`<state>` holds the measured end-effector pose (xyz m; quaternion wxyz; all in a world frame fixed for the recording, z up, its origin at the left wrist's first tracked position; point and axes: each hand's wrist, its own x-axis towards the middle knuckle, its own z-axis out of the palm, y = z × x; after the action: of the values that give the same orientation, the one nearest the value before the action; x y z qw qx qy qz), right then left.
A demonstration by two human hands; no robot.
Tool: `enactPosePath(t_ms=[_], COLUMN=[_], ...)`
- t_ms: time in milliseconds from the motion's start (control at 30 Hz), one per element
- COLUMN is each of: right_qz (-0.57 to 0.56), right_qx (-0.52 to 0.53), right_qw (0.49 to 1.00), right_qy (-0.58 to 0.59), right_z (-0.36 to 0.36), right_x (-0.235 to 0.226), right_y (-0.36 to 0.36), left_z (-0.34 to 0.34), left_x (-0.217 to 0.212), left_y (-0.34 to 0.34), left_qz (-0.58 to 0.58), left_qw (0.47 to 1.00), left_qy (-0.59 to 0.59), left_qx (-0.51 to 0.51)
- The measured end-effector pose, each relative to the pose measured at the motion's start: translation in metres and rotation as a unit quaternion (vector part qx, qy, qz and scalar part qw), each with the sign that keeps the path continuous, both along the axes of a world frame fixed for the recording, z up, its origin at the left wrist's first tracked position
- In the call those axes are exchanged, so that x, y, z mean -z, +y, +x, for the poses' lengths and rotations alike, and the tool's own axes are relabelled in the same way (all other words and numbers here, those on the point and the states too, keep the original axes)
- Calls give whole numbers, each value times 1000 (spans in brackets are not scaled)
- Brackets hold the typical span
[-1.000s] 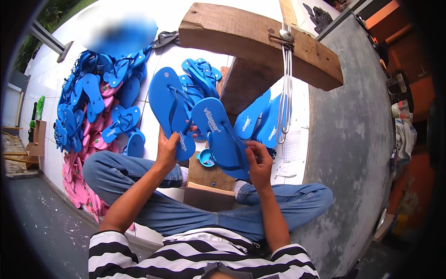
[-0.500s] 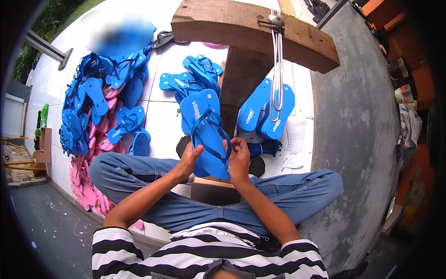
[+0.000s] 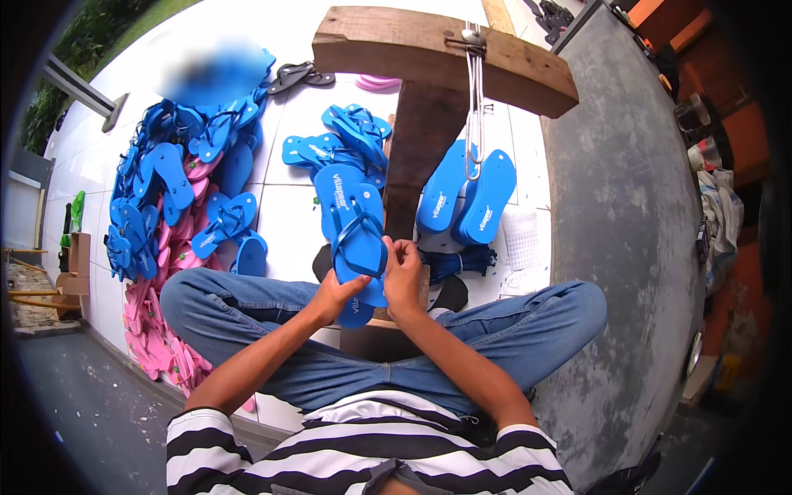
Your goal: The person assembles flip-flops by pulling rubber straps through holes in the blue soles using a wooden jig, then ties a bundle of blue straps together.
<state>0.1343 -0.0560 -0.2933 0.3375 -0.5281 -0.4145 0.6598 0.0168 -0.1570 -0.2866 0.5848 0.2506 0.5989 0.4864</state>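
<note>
I sit cross-legged on white tiles and hold a stacked pair of blue flip-flops (image 3: 353, 216) in front of me, soles up, toes pointing away. My left hand (image 3: 337, 297) grips the heel end from below. My right hand (image 3: 403, 276) pinches the blue strap on the right side of the top flip-flop. A T-shaped wooden stand (image 3: 429, 107) rises just beyond them, with a metal wire hook (image 3: 473, 107) hanging from its crossbeam.
Two blue soles without straps (image 3: 466, 196) lie right of the stand, with a bundle of blue straps (image 3: 458, 262) beneath them. Several blue flip-flops (image 3: 346, 140) lie ahead. A pile of blue and pink ones (image 3: 169, 214) spreads at left. A grey concrete wall (image 3: 635, 231) stands at right.
The two flip-flops I held apart a second ago have come together into one stack in front of me. Both hands have closed in on its near end.
</note>
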Motion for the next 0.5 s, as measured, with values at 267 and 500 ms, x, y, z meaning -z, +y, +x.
enactPosePath(t_ms=[267, 500], right_qz=[100, 193], right_qx=[40, 2], right_qw=[993, 981], right_qy=[45, -17], right_z=[-7, -1], right_x=[2, 18], right_y=[18, 22], left_z=[-33, -113], left_x=[14, 50], left_y=[48, 122], left_qz=[97, 80], left_qw=[979, 975], left_qy=[59, 112], left_qx=[-170, -176])
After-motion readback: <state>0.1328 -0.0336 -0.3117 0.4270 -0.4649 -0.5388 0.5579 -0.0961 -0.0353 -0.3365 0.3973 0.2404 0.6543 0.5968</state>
